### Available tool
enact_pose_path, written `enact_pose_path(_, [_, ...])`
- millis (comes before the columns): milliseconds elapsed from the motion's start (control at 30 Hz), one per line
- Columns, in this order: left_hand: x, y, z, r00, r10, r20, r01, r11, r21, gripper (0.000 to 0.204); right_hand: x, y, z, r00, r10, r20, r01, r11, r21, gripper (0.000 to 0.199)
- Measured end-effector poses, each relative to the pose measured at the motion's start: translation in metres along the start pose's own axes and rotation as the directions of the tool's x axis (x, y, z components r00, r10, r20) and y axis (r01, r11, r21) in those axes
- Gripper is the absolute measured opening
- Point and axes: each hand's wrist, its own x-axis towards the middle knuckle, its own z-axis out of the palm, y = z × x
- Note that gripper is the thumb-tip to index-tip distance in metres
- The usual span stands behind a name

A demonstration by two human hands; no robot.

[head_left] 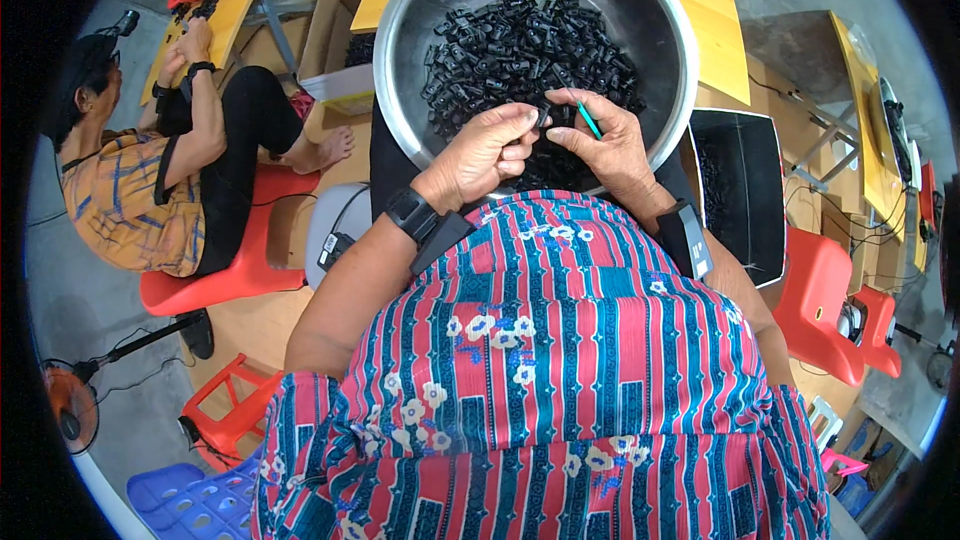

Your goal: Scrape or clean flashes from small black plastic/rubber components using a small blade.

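Many small black plastic clip parts (525, 40) heaped in large round steel basin (400, 50) on lap; bulk of pile judged unprocessed, no finished lot discernible. Left hand (480, 155) bent at wrist over near rim, fingers pinched closed on one black part (545, 118). Right hand (605, 140) meets it, fingers curled around thin teal tool (589, 121), tip raised.

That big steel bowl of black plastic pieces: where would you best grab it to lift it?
By the rolled rim of the steel bowl, at both sides, from above. The rim flares out all round, the walls look smooth and sloped, and the black plastic pieces heaped inside probably make it heavy, so two hands seem safer.
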Motion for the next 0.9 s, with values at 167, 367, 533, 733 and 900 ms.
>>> enact_pose_path(167, [0.003, -0.006, 0.002, 0.997, -0.049, 0.066, 0.055, 0.995, -0.088, 0.019, 0.0, 0.003, 0.001, 1.0, -0.006, 0.021, 0.006, 0.999, 0.035, 0.04])
enact_pose_path(367, [0.003, -0.009, 0.0, 0.994, -0.072, 0.077, 0.079, 0.992, -0.101, 0.02, 0.001, 0.012, 0.003, 1.0, -0.003, 0.01, 0.003, 0.999, 0.037, 0.04])
enact_pose_path(533, [0.004, -0.01, 0.0, 0.994, -0.06, 0.086, 0.067, 0.995, -0.079, 0.021, 0.001, 0.011, 0.002, 0.999, 0.022, 0.05, -0.022, 1.0, 0.002, 0.041])
enact_pose_path(733, [0.001, -0.005, 0.013, 0.996, -0.054, -0.073, 0.045, 0.991, -0.129, 0.02, 0.0, 0.015, -0.001, 0.999, -0.007, 0.031, 0.007, 1.0, 0.014, 0.04])
enact_pose_path(900, [0.004, -0.008, -0.01, 0.991, -0.086, 0.105, 0.108, 0.966, -0.234, 0.017, -0.001, 0.005, 0.0, 1.0, 0.008, 0.021, -0.006, 0.998, -0.07, 0.041])
